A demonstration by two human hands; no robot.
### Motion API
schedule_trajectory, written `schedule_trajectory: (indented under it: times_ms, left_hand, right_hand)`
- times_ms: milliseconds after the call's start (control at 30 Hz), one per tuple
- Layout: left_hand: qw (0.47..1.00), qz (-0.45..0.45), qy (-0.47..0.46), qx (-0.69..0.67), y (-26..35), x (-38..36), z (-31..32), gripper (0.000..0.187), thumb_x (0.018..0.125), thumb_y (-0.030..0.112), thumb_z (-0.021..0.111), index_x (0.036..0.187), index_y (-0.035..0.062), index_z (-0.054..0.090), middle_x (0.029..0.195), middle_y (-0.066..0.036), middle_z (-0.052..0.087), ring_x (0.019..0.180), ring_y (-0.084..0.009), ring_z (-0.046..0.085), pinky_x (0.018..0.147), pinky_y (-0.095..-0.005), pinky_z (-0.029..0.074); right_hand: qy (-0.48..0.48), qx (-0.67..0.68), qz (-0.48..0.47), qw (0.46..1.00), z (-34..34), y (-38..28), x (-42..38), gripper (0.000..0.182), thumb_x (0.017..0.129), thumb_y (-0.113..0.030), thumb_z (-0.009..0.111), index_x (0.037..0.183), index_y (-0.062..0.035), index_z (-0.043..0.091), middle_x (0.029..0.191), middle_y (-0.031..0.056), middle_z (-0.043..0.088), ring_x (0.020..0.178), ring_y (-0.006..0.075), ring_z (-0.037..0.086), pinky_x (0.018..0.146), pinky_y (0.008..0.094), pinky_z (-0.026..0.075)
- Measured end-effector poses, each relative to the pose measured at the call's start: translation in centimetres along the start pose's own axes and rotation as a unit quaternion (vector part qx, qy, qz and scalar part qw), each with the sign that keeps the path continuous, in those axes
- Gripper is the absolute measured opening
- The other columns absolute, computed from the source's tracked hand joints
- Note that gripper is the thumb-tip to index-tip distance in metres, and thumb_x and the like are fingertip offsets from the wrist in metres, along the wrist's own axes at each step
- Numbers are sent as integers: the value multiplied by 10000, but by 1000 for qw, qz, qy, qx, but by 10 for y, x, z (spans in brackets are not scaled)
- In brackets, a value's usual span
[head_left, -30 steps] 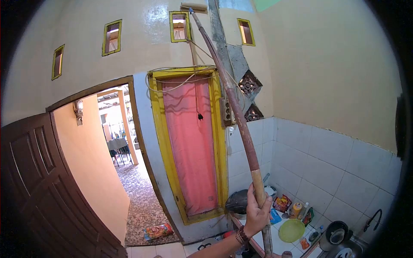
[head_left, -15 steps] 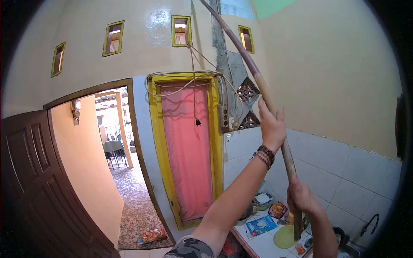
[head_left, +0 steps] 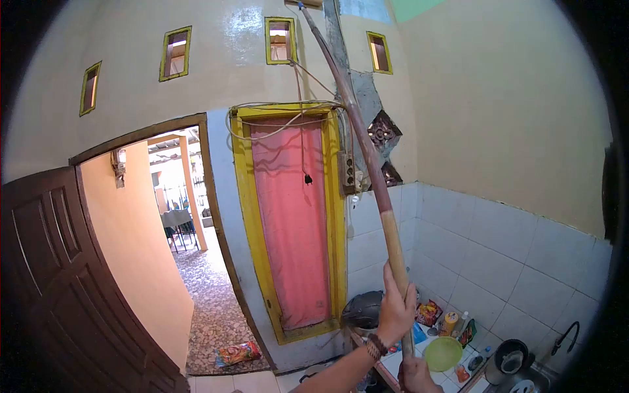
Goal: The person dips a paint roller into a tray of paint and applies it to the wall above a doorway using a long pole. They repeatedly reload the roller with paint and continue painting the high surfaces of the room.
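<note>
A long two-toned pole [head_left: 367,144], pale wood below and brownish purple above, slants up and left across the wall. My left hand [head_left: 395,313], with a dark beaded bracelet at the wrist, holds its lower wooden part, fingers pointing upward along the shaft. Just below, my right hand [head_left: 417,377] is closed around the pole near the bottom edge of the view. At the pole's top, a blue tip meets a light brown crosspiece [head_left: 306,3] against the wall, partly cut off by the frame.
Loose cables [head_left: 282,105] hang over the yellow door frame [head_left: 246,196], and a black plug [head_left: 308,179] dangles there. A socket strip [head_left: 347,171] is beside it. Below right, a tiled counter holds a green plate [head_left: 443,354], packets and bottles beside a sink [head_left: 534,381]. A dark door [head_left: 56,262] stands left.
Both hands have come down and slightly left with the pole. Its top end and the crosspiece now show at the upper edge.
</note>
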State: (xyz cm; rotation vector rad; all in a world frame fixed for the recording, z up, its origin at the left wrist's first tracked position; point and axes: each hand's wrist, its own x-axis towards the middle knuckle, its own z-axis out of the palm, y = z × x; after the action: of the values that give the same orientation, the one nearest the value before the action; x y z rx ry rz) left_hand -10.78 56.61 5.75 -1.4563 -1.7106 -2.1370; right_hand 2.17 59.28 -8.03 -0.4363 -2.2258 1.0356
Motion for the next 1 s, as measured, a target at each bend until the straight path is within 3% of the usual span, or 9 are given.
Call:
schedule_trajectory:
  times_ms: [67,133,233,367,533,800,833,967,1000]
  left_hand:
    - [996,-68,-33,-40,0,-7,-6,671,906,198,459,1402,76,25,1065,-288,533,830,-444,588,744,-454,475]
    - [1000,-9,-20,4,8,20,-2,684,906,224,460,1405,86,13,1097,-288,510,863,-443,579,752,-461,470]
    - [993,69,-20,89,45,60,-8,696,907,245,467,1409,60,22,1182,-280,432,978,-403,528,842,-439,424]
    - [969,203,-20,137,58,56,-17,681,903,270,489,1403,0,113,1265,-257,365,1100,-370,456,945,-394,366]
    - [991,89,-45,85,33,19,-32,636,900,316,499,1372,-16,230,1254,-254,381,1117,-341,442,931,-360,377]
    - [988,-101,-90,80,-34,-37,-57,577,898,362,497,1309,-16,351,1149,-232,487,985,-281,547,847,-334,432]
    - [987,-76,-84,116,-51,-45,-55,540,910,342,478,1302,-11,360,1146,-220,496,955,-259,565,836,-332,440]
    - [992,60,-77,77,-111,-55,-47,391,945,224,404,1271,7,406,1169,-198,499,941,-216,586,832,-303,452]
    - [987,-61,-126,-81,-103,-56,-43,393,965,217,337,1315,39,340,1160,-204,508,960,-285,579,841,-343,465]
  right_hand:
    - [41,61,-16,997,-1,-38,-12,625,906,-568,308,716,-11,517,529,82,453,466,210,478,467,360,390]
    - [-2,51,59,997,-8,2,7,493,944,-352,331,674,7,536,504,141,516,465,221,536,471,391,441]
    - [34,-76,-1,997,-44,-39,67,517,953,-387,255,789,7,548,491,128,501,473,258,569,470,413,440]
    - [51,130,102,985,-92,-130,148,569,921,-524,316,720,-33,522,529,55,471,451,147,467,397,294,377]
    - [43,191,110,975,-97,-151,206,661,845,-674,340,599,-74,465,492,38,425,378,140,389,366,298,330]
    - [43,31,66,996,-21,-25,100,591,940,-467,277,723,28,518,545,114,511,530,214,514,515,413,406]
    - [-1,89,163,983,-4,3,80,552,943,-428,309,726,28,532,537,137,511,535,209,539,517,410,414]
    - [47,135,-3,990,37,-21,-15,549,912,-462,424,596,-23,523,470,38,481,397,142,477,374,280,365]
    - [48,137,1,989,34,-33,-30,549,912,-462,424,596,-23,523,470,38,481,397,142,477,374,280,365]
